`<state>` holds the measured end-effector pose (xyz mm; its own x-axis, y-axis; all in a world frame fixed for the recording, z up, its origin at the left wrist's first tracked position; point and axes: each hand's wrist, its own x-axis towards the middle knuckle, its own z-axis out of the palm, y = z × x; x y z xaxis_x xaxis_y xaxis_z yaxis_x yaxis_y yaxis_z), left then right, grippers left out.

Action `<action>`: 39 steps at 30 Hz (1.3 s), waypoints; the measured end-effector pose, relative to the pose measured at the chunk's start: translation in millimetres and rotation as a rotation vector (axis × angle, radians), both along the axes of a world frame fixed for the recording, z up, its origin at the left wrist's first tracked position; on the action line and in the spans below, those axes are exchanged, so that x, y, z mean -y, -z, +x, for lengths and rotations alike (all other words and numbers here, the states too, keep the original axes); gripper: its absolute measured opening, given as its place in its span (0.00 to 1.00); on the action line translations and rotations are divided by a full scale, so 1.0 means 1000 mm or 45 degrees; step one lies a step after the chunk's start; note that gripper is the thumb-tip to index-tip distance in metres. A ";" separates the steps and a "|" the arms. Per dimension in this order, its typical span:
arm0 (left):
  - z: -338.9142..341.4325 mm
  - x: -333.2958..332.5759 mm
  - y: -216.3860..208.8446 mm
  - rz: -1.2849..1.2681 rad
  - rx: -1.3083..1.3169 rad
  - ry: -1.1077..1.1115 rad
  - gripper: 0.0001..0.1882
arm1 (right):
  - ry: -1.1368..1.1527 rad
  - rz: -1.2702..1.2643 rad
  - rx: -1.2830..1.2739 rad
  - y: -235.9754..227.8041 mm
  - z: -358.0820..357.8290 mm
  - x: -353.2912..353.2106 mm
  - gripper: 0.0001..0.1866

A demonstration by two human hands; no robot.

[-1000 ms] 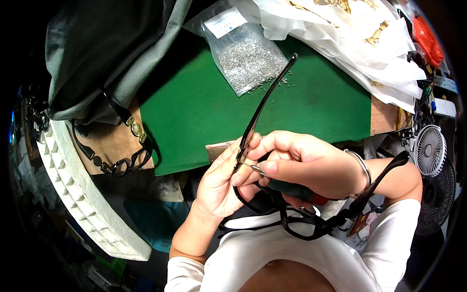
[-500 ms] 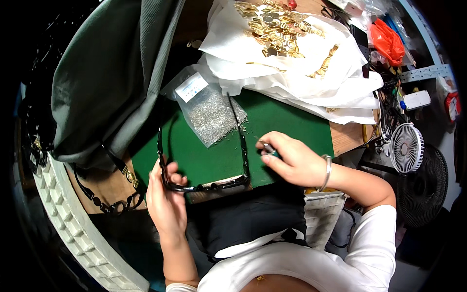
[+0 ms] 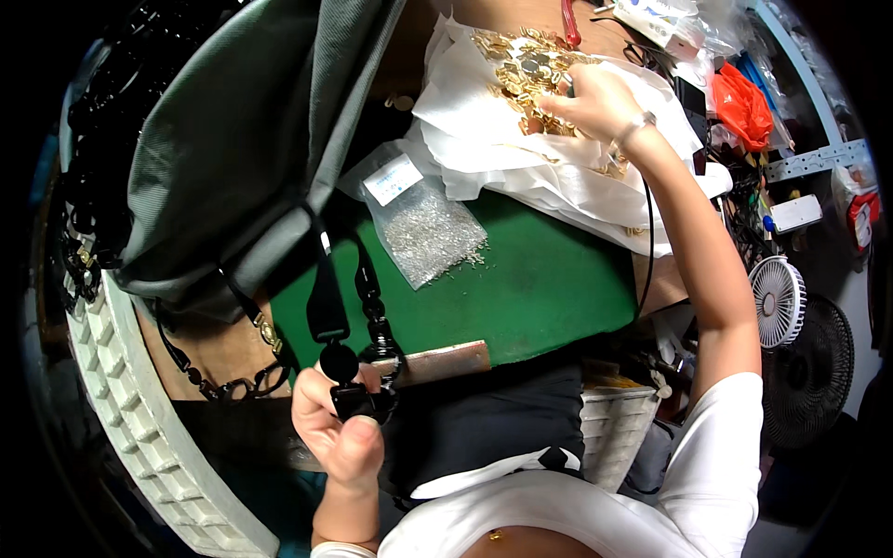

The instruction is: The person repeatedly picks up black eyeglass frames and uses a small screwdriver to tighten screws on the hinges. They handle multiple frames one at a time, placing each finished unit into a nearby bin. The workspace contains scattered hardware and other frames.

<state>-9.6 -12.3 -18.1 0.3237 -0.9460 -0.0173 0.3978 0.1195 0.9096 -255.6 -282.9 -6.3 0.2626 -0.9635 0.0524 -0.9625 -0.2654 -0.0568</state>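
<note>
My left hand [image 3: 339, 437] is closed around a black strap [image 3: 327, 298] with glossy black links and a squarish buckle-like piece [image 3: 355, 402], held up near the table's front edge. The strap's far end runs up toward the grey-green cloth. At the back, my right hand [image 3: 595, 98] rests over a heap of small gold metal pieces [image 3: 521, 79] on white sheeting. A bit of green shows between its thumb and fingers, part of a small green-handled tool. The fingertips partly hide what they touch among the pieces.
A clear bag of small silver bits [image 3: 433, 232] lies on the green mat [image 3: 558, 270], some spilled beside it. A grey-green cloth [image 3: 233, 139] hangs at left, near another black strap with gold fittings [image 3: 265, 330]. Fans [image 3: 778, 298] and a red plastic bag [image 3: 741, 104] are at right.
My right hand has moved from over the mat up to the gold heap. The black strap, stretched in a wide loop before, now hangs gathered in my left hand, which has turned.
</note>
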 end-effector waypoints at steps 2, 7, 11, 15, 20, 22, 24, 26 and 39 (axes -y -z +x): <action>0.004 -0.011 0.004 0.017 0.084 -0.072 0.21 | -0.027 0.241 0.049 0.014 0.008 0.013 0.22; 0.007 -0.026 -0.013 0.081 0.170 0.111 0.24 | 0.013 0.365 0.183 0.016 -0.004 0.005 0.18; -0.001 -0.013 -0.008 0.001 0.490 0.343 0.21 | 0.124 0.354 0.507 0.006 0.002 -0.007 0.14; -0.003 -0.009 -0.011 0.012 0.554 0.288 0.20 | -0.061 0.053 0.955 -0.040 0.029 -0.051 0.09; -0.015 -0.005 -0.020 0.051 0.873 0.333 0.18 | -0.840 0.754 1.159 -0.059 0.077 -0.159 0.08; -0.026 -0.005 -0.013 0.030 0.866 0.279 0.18 | -0.731 0.827 1.162 -0.046 0.079 -0.167 0.09; -0.030 -0.004 -0.019 0.056 0.895 0.256 0.17 | -0.544 1.030 1.383 -0.042 0.076 -0.170 0.09; -0.030 -0.004 -0.017 0.039 0.923 0.268 0.16 | -0.634 0.927 1.360 -0.038 0.076 -0.173 0.09; -0.030 -0.004 -0.014 -0.067 1.017 0.160 0.09 | -0.264 1.584 1.562 -0.030 0.077 -0.167 0.11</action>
